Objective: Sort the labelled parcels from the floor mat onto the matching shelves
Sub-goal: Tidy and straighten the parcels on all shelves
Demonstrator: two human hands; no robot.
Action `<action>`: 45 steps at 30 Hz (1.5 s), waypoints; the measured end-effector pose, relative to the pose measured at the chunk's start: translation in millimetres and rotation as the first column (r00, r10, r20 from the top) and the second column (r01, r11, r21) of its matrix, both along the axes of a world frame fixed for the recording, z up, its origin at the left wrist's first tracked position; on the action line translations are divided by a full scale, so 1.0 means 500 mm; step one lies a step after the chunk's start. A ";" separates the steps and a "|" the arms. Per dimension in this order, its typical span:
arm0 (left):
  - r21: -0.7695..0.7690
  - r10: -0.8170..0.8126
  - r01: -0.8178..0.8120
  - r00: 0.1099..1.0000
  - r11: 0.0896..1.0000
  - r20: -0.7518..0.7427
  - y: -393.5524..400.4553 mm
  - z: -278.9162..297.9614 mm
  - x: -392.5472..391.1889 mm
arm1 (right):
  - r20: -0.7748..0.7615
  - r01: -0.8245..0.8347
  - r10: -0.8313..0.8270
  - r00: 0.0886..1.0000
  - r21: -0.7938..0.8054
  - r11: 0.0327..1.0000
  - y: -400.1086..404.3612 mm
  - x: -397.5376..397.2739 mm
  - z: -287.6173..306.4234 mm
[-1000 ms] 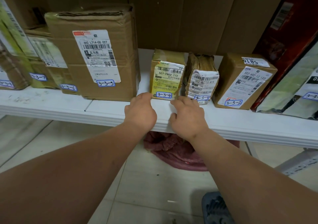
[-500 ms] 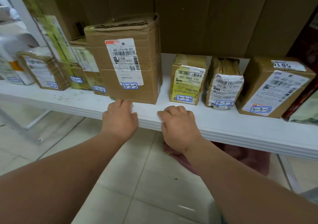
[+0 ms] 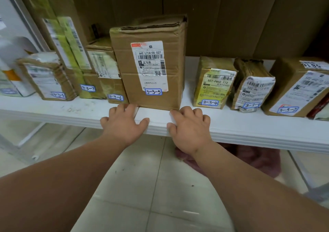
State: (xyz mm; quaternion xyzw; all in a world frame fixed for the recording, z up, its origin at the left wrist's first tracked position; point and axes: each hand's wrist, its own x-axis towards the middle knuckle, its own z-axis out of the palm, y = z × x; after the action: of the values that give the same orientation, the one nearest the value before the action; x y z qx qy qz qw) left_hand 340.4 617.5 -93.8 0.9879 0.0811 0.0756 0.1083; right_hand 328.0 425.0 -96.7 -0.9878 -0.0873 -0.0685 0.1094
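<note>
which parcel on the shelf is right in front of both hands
The big brown box tagged 3-3-5, taller than its neighbours; the left hand and right hand rest on the shelf edge before it.

Both bare forearms reach in from 7 and 5 o'clock toward 12. The left hand [image 3: 124, 124] lies palm down, fingers [image 3: 122, 109] spread and nearly straight. The right hand [image 3: 190, 126] lies palm down alongside, its fingers loosely bent, holding nothing.

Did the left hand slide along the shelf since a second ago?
Yes. The left hand slid to the person's left along the shelf: it was in front of parcel 3-3-4, and now sits below the left corner of parcel 3-3-5.
</note>
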 end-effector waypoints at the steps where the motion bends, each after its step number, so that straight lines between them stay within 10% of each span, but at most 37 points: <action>1: 0.018 -0.029 0.029 1.000 0.999 0.011 0.005 -0.002 0.004 | 0.013 0.024 -0.024 1.000 -0.005 1.000 0.006 -0.001 -0.002; 25: -0.027 -0.401 0.400 0.915 0.916 -0.046 0.085 -0.003 0.058 | -0.056 0.499 -0.501 0.864 -0.050 0.865 0.138 0.007 0.008; 36: -0.065 -0.362 0.365 0.930 0.929 0.059 0.245 -0.012 0.052 | 0.039 0.133 -0.132 0.991 -0.047 0.990 0.320 -0.001 0.006; 45: -0.029 -0.379 0.378 0.923 0.925 -0.072 0.268 0.003 0.058 | -0.059 0.150 -0.153 0.986 -0.044 0.988 0.352 0.026 0.010</action>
State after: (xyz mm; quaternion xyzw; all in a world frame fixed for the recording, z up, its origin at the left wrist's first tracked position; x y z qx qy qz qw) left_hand 369.4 751.3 -92.1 0.9863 -0.1065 0.0152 0.1248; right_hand 341.0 601.2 -91.7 -0.9952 -0.0097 -0.0440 0.0872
